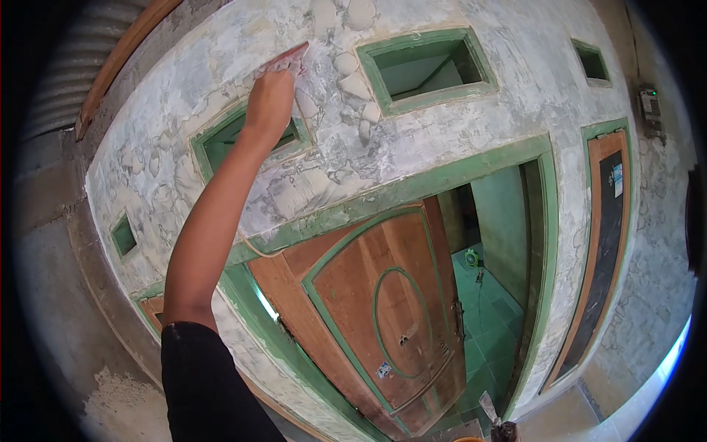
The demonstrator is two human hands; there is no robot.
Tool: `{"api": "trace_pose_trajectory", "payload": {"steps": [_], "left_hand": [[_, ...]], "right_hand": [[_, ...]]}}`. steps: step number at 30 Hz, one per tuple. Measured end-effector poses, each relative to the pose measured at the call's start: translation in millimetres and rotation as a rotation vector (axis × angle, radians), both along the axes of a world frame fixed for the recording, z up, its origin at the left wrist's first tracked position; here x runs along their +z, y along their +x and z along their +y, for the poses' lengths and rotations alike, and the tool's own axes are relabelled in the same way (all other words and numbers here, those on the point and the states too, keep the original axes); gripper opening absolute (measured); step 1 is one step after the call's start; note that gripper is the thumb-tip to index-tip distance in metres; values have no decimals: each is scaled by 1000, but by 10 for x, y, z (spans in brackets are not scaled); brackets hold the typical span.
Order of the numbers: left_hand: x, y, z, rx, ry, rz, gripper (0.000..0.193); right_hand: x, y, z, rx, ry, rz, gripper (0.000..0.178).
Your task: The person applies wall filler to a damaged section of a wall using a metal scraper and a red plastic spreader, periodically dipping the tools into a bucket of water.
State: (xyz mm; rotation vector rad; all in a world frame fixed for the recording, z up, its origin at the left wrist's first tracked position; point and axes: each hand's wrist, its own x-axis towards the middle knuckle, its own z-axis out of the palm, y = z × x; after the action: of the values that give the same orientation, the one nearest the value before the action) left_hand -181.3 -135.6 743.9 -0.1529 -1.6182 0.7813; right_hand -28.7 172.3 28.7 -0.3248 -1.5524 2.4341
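My left arm, in a black sleeve, reaches up to the plastered wall. My left hand is closed around a reddish flat putty scraper, its edge against the wall just above a small green-framed vent opening. Pale patches of filler and grey smears cover the wall around it. Fingers on the far side of the grip are hidden. My right hand does not show. At the lower edge, a putty knife with a pale-smeared blade stands beside a dark object I cannot make out.
Below the wall hangs a brown wooden door, ajar in a green frame. Inside, a green fan sits on the tiled floor. Another vent opening lies to the right. A meter box hangs on the far-right wall.
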Motion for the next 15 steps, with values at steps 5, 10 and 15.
{"api": "trace_pose_trajectory", "payload": {"steps": [5, 10, 15], "left_hand": [[415, -207, 59, -84, -103, 50, 16], [97, -473, -106, -53, -84, -117, 15], [-272, -213, -82, -304, -291, 15, 26]], "right_hand": [[-126, -103, 138, 14, 317, 68, 14], [-25, -14, 252, -59, 438, 62, 16], [-320, -36, 228, -103, 275, 32, 16]]}}
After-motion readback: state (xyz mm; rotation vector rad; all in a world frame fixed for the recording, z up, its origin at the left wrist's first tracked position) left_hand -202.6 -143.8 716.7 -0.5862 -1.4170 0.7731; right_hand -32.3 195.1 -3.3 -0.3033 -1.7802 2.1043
